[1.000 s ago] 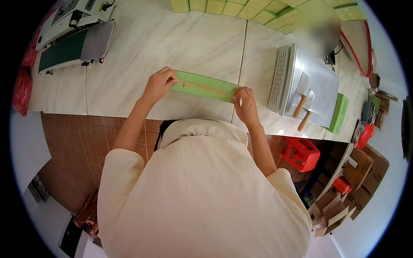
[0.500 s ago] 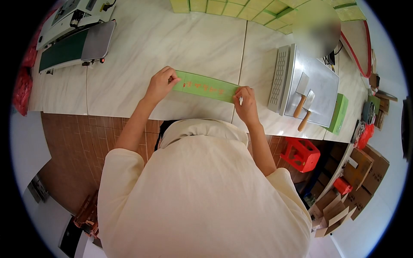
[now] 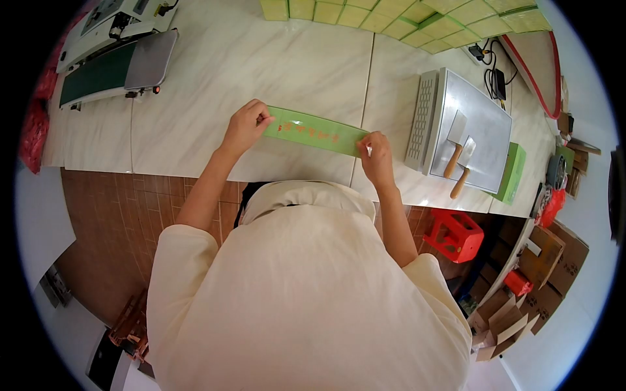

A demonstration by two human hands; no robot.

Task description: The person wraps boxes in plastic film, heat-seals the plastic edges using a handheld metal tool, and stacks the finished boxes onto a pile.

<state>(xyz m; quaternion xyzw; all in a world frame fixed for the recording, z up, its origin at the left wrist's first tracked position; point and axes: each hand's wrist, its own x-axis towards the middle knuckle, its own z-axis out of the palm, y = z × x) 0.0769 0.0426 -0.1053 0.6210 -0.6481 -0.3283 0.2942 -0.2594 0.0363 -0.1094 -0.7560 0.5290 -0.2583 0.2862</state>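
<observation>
Two ends of the green strip (image 3: 316, 130) are pinched by left hand (image 3: 245, 125) and right hand (image 3: 377, 155); scrapers (image 3: 467, 152) lie right of it.

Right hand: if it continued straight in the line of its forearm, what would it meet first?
Past the green strip that the right hand pinches, probably the yellow-green boxes farther across the table; the way between looks free, though depth is unclear.
</observation>
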